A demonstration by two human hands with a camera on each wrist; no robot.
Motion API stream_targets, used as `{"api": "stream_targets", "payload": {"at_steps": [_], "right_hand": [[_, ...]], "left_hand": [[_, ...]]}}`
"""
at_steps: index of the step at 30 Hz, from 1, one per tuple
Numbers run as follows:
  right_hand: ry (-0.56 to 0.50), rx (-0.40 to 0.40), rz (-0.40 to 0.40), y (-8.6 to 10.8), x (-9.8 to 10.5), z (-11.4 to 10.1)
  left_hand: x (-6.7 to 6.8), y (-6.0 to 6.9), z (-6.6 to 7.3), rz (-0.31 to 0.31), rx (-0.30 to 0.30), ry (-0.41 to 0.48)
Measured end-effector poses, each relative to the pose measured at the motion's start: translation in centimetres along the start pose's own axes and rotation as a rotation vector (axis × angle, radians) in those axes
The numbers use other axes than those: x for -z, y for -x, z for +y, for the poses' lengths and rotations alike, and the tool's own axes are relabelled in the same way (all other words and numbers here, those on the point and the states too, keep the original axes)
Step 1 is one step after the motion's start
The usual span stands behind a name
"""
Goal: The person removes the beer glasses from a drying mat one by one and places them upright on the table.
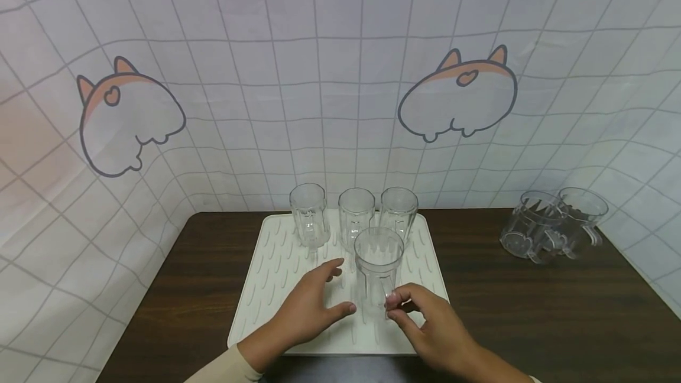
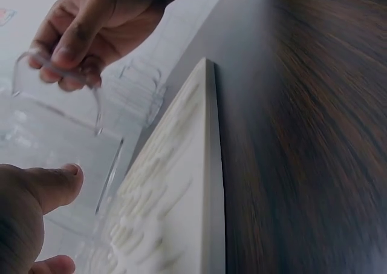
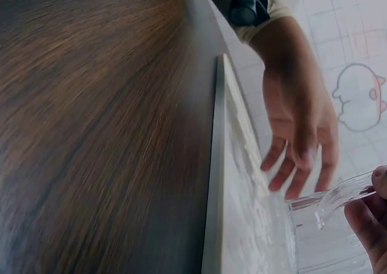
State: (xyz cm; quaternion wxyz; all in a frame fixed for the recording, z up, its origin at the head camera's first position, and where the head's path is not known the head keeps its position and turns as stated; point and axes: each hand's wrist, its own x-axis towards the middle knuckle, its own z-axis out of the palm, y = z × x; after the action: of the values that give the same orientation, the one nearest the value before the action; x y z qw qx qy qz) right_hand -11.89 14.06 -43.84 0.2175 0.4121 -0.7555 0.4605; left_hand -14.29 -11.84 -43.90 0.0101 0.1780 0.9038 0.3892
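A clear mug (image 1: 378,265) is upright over the front part of a white ridged mat (image 1: 266,288). My right hand (image 1: 433,327) pinches its handle between thumb and fingers, as the handle (image 2: 66,74) in the left wrist view also shows. Whether the mug's base touches the mat, I cannot tell. My left hand (image 1: 311,306) is to the left of the mug, fingers apart and holding nothing. Behind, along the back of the mat, stand three more clear mugs: a left one (image 1: 308,214), a middle one (image 1: 355,211) and a right one (image 1: 400,208).
Two clear mugs, a nearer one (image 1: 518,235) and another (image 1: 582,205), stand close together at the right on the dark wood table (image 1: 532,312). A white grid-patterned cloth (image 1: 330,87) encloses the back and sides.
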Motion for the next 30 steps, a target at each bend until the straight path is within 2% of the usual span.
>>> {"api": "stream_targets", "payload": {"at_steps": [7,15,23,30], "right_hand": [[0.025,-0.009,0.027,0.6,1.5,0.4],[0.079,-0.024,0.064,1.2,2.9,1.0],[0.145,-0.134,0.047,1.8,4.7,1.0],[0.214,-0.192,0.065,2.2,6.3,1.5]], "left_hand": [[1.1,1.2,-1.0,0.037,0.025,-0.053],[2.3,2.4,-2.6,0.066,-0.011,-0.21],[4.2,3.3,-5.4,0.062,0.011,-0.287],[5.8,4.0,-7.6,0.099,0.025,-0.309]]}}
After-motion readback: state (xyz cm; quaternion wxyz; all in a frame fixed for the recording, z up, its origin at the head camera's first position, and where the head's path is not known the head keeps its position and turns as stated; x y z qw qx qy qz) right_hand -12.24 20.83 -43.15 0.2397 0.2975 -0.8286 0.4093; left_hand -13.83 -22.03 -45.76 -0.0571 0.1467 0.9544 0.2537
